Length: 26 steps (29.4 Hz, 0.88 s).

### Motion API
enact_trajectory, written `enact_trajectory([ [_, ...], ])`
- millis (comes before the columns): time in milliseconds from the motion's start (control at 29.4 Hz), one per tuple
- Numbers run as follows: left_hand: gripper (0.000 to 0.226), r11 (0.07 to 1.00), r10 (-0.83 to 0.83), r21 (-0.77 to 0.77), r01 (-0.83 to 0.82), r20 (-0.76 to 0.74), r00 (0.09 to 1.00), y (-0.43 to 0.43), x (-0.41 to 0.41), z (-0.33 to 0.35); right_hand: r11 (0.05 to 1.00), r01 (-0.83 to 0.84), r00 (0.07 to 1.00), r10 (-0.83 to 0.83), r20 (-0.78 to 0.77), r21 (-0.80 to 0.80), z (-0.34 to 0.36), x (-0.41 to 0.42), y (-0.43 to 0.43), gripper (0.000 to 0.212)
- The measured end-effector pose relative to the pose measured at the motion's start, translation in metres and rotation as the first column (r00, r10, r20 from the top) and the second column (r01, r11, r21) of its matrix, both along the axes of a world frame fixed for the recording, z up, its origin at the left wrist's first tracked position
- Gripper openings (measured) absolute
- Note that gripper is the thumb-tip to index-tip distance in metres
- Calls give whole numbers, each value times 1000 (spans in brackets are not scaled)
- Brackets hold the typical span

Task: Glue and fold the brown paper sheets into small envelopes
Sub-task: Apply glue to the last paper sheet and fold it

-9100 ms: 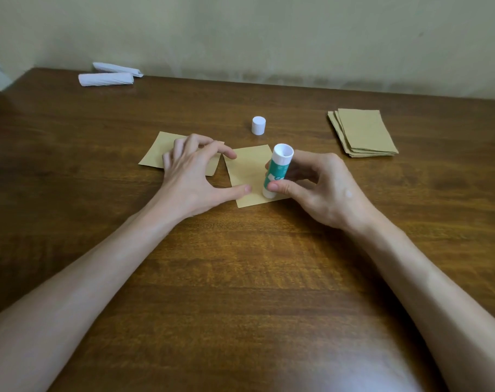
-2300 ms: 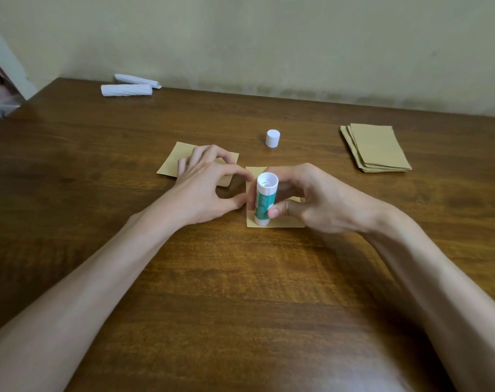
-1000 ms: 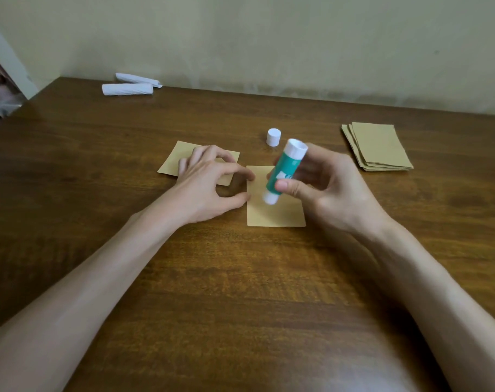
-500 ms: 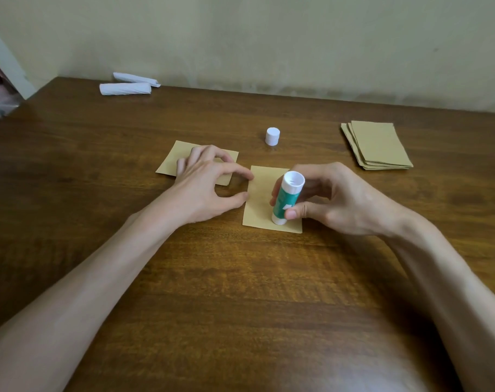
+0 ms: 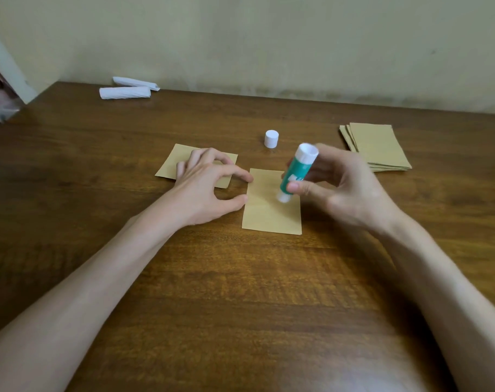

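**Glue stick tilted over the middle sheet**

Far back on the left of the wooden table [image 5: 240, 292] lie two white paper rolls [image 5: 124, 92], close together near the wall. Nearer to me, a single brown sheet [image 5: 168, 166] lies flat, and the left hand [image 5: 203, 188] rests partly on it. That hand is arched and spread. Its outer fingers sit on that sheet, while the tips of the forefinger and thumb reach across to the left edge of the middle sheet [image 5: 268, 217], touching it without wrapping round anything.

The middle sheet lies flat in front of the person, between the two hands. Behind it a small white cap [image 5: 271, 138] stands on its own. Over the sheet's upper right part the green and white glue stick [image 5: 297, 171] leans, its top toward the right and its lower end down by the paper. Whether that end touches, I can't tell.

The right hand [image 5: 350, 190] pinches the stick between thumb and fingers. Beyond it, far right, sits a stack of brown sheets [image 5: 379, 148], slightly fanned.
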<state>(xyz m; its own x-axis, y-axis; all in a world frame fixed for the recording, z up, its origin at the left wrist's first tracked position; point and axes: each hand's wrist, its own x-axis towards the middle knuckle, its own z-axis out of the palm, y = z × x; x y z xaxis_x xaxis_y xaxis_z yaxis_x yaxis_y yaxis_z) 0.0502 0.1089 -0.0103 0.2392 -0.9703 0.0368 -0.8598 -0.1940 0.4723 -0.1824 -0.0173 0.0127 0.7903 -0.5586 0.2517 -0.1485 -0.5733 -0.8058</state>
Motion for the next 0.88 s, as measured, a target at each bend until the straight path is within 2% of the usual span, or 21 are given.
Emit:
enact_trajectory([
  [102, 33, 1000, 6, 20, -7, 6, 1000, -2, 0, 2, 997, 6, 993, -14, -119, -72, -9, 5, 2, 28],
  [238, 33, 999, 14, 31, -14, 9, 1000, -3, -1, 4, 972, -40, 977, -11, -212, -234, -2, 4, 1, 25],
  [340, 31, 999, 8, 34, -8, 10, 1000, -3, -1, 3, 956, -59, 965, -18, -261, -286, 2, -2, -4, 27],
  [442, 30, 1000, -5, 16, 5, -6, 1000, -2, 0, 0, 978, 26, 978, -67, -195, -208, 3, -8, -9, 28],
  [579, 30, 1000, -8, 6, 8, -10, 1000, -2, 0, 0, 975, 164, 986, -158, 47, -151, 1, 0, -5, 26],
  [885, 31, 1000, 5, 16, -5, -14, 1000, -3, 1, 0, 961, 154, 985, -168, -45, -230, -17, 17, -4, 27],
])
